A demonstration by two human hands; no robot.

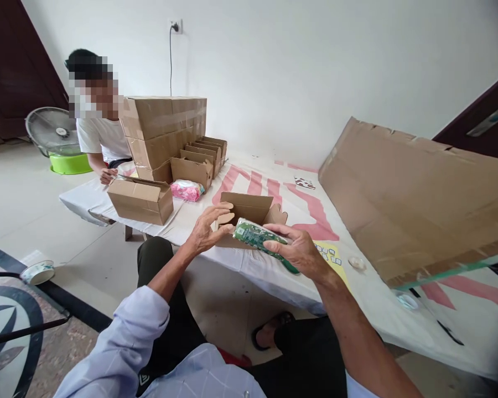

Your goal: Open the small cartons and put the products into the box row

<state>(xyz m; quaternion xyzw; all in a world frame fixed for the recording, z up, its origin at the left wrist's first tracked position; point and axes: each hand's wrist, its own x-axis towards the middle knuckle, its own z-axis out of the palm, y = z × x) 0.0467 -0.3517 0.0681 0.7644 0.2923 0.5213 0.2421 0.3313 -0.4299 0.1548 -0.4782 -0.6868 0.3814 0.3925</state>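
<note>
My right hand [301, 251] grips a green plastic packet [257, 236] and holds it at the front of a small open cardboard box [249, 209] on the table. My left hand [209, 226] holds the box's near left flap, fingers curled over its edge. The box stands on the white cloth with pink stripes [307, 210] close to the table's near edge.
Across the table a seated person's hand [107, 176] rests by a closed carton [141, 200]. Stacked cartons [166, 132], a row of folded open boxes [201, 157] and a pink packet [186, 189] sit at the far end. A large flat cardboard sheet [419, 193] leans at right. Fan at far left.
</note>
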